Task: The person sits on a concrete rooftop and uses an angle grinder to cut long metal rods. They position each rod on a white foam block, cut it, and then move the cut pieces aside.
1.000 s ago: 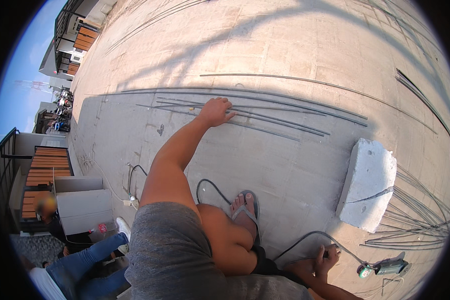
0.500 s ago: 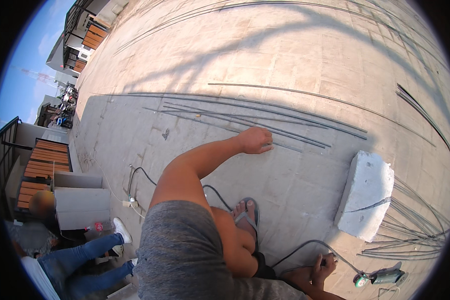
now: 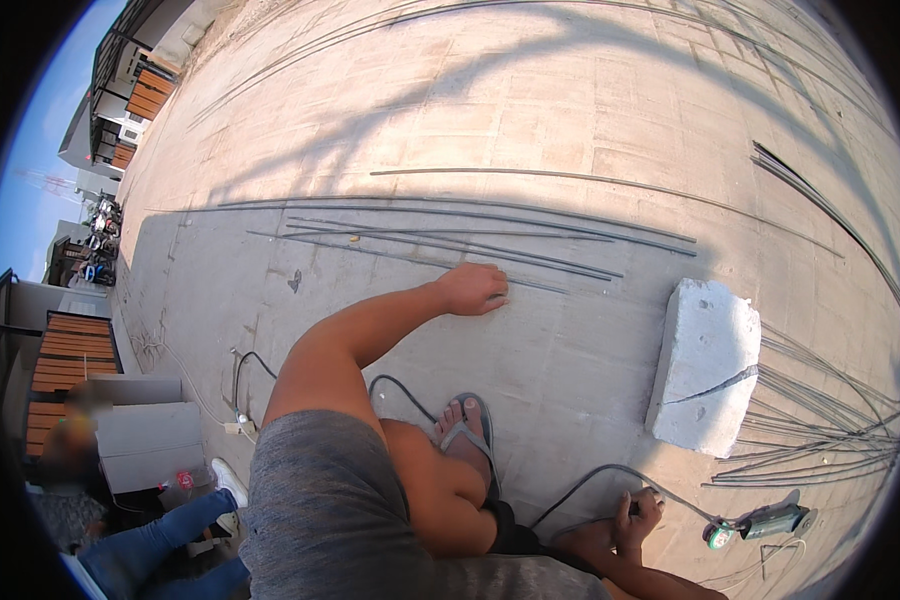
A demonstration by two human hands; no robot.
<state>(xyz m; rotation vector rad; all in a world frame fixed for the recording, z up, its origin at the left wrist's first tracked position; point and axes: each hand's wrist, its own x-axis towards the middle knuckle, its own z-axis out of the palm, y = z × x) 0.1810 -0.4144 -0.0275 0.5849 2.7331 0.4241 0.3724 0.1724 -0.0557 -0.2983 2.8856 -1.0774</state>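
Note:
My left hand (image 3: 478,290) is stretched out low over the paving with its fingers curled. A thin metal rod (image 3: 535,287) runs beneath it and shows on both sides, and the fingers appear closed on it. Just beyond lie several longer grey steel rods (image 3: 530,250), roughly side by side. Down at the lower right, beside my bent leg, my right hand (image 3: 638,515) is closed, its fingers curled around something small that I cannot make out. An angle grinder (image 3: 773,522) with a dark cable rests on the ground to the right of that hand.
A white concrete block (image 3: 705,365) stands at the right, with a bundle of thin rods (image 3: 820,440) behind it. A black cable (image 3: 590,480) crosses the ground near my sandalled foot (image 3: 465,430). At the lower left, a person in jeans (image 3: 160,540) is beside a cardboard box (image 3: 150,440).
The whole view has shifted, so the ground, rods and block appear farther left and slightly higher. Both hands keep nearly the same places over the ground, with fingers still curled.

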